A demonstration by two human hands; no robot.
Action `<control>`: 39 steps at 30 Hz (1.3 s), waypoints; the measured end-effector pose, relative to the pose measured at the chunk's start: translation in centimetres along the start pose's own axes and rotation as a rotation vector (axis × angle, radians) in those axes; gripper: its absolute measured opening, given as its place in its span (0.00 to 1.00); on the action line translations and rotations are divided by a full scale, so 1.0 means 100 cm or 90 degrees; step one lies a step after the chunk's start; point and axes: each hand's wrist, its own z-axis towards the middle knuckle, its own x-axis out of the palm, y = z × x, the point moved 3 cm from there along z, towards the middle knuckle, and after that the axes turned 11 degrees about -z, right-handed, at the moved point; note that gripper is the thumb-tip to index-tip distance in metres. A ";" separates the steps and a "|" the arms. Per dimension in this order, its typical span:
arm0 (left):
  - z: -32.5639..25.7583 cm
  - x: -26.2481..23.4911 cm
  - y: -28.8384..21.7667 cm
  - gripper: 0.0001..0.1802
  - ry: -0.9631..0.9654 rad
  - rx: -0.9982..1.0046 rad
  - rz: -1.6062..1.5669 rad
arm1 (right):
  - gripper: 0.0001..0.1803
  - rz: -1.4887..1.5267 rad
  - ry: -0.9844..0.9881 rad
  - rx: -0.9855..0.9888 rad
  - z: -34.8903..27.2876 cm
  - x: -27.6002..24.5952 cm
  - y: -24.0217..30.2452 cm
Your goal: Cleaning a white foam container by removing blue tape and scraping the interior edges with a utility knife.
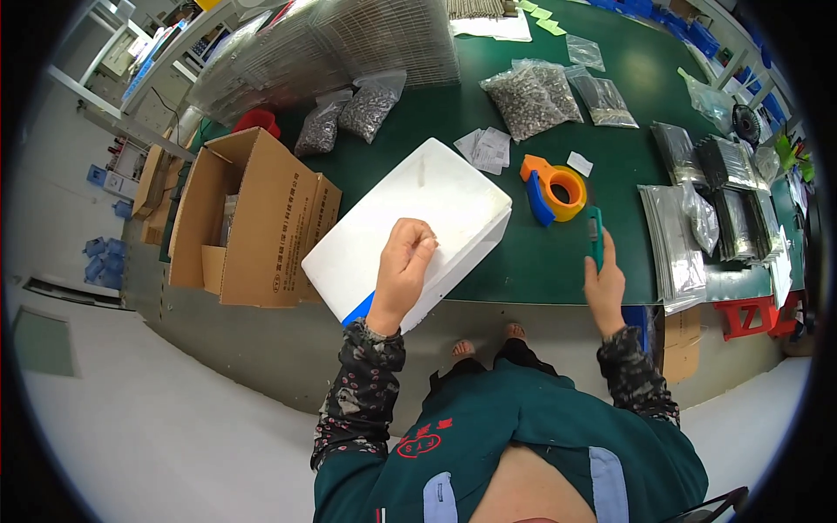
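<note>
A white box (436, 183) sits at an angle by the table's near edge, with a strip of blue (358, 310) at its near left corner. Over its near side is my left hand (404, 275), fingers curled closed; whatever they may pinch is hidden. My right hand (605, 292), to the right of the box, grips a green utility knife (595, 237) that points away from me. Between the box and the knife lies an orange and blue tape dispenser (542, 193) with a yellow-orange roll (571, 193).
An open cardboard box (270, 227) stands at the left. Behind are bags of small parts (523, 100), paper slips (486, 150) and stacked clear trays (375, 39). Flat plastic packets (671, 244) line the right side of the green table (549, 283). A red stool (748, 318) stands below.
</note>
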 end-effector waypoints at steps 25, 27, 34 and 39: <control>-0.087 -0.035 -0.076 0.07 -0.293 0.050 -0.261 | 0.27 -0.238 0.164 -0.667 0.027 0.080 0.220; -0.106 -0.046 -0.088 0.07 -0.323 0.091 -0.271 | 0.28 -0.262 0.175 -0.658 0.029 0.082 0.218; -0.201 -0.085 -0.090 0.07 -0.544 0.166 -0.333 | 0.28 -0.311 0.184 -0.663 0.028 0.078 0.221; -0.289 -0.119 -0.015 0.07 -0.802 0.125 -0.320 | 0.28 -0.326 0.184 -0.663 0.030 0.075 0.219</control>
